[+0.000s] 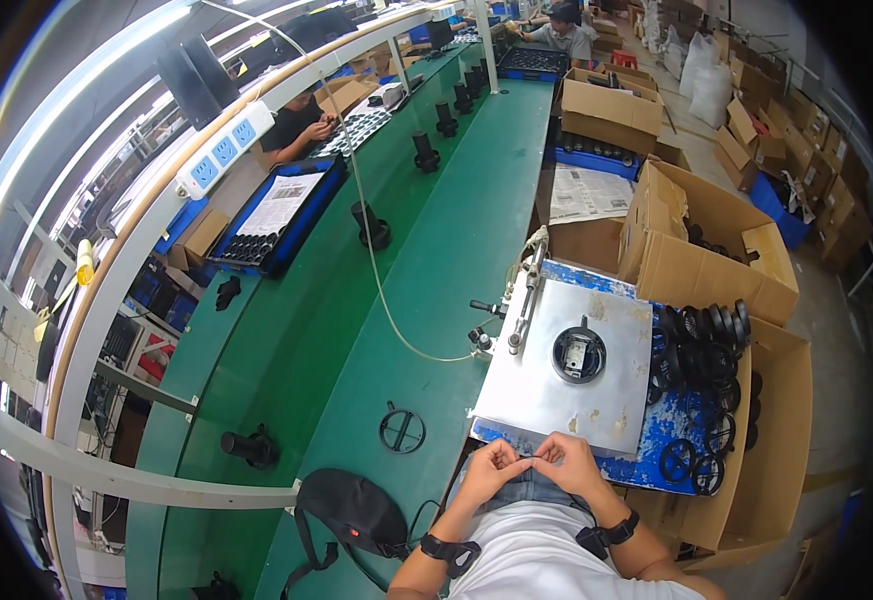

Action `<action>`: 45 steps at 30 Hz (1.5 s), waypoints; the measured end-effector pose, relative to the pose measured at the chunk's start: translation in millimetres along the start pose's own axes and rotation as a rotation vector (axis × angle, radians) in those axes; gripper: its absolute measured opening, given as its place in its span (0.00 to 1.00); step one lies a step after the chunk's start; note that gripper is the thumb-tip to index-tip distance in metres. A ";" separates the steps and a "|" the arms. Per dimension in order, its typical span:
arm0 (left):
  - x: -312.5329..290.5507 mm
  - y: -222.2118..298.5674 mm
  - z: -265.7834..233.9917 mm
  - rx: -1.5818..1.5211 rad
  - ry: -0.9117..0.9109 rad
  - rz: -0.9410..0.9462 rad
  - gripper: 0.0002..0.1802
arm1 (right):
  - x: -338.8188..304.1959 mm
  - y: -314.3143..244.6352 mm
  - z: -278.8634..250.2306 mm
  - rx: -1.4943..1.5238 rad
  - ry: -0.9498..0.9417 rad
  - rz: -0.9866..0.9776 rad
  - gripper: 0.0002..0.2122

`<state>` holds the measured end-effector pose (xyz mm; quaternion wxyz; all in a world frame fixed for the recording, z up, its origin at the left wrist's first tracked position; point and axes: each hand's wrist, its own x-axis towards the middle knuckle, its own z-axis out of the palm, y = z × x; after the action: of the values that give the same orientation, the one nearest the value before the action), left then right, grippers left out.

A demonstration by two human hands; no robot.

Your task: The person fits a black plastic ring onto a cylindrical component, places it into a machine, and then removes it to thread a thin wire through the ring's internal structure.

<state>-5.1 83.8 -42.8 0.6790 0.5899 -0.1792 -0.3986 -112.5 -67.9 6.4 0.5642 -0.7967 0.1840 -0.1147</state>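
Note:
My left hand (493, 468) and my right hand (566, 464) meet in front of my lap, just off the near edge of a metal plate (577, 418). The fingers of both are pinched, thumbs and fingertips almost touching. Something thin and dark seems to lie between the fingertips, too small to name. On the plate sits a round black part (579, 354) with a light metal centre and a short stem. A lever clamp with a metal bar (527, 300) stands at the plate's left edge. Several black rings and round black parts (702, 350) are heaped to the right.
A black ring with a crossbar (402, 430) lies on the green bench (357, 400), near a black bag (352, 515). A thin hose (387, 300) hangs down to the clamp. Open cardboard boxes (717, 240) stand at the right. Two people work farther along the bench.

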 end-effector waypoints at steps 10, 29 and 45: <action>-1.2 -0.1 2.0 -0.125 -0.103 0.032 0.12 | -0.1 10.0 1.8 -0.031 0.055 -0.003 0.12; -1.9 10.8 2.5 -0.022 -0.012 0.054 0.11 | 3.0 -0.7 2.3 0.070 -0.015 -0.036 0.09; 0.2 5.9 -1.9 0.098 0.129 0.107 0.08 | 4.6 -2.4 3.3 0.082 0.065 -0.034 0.06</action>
<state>-1.7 84.9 -37.7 0.6796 0.6366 -0.1858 -0.3137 -106.7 -66.4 7.5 0.5881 -0.7717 0.1837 -0.1578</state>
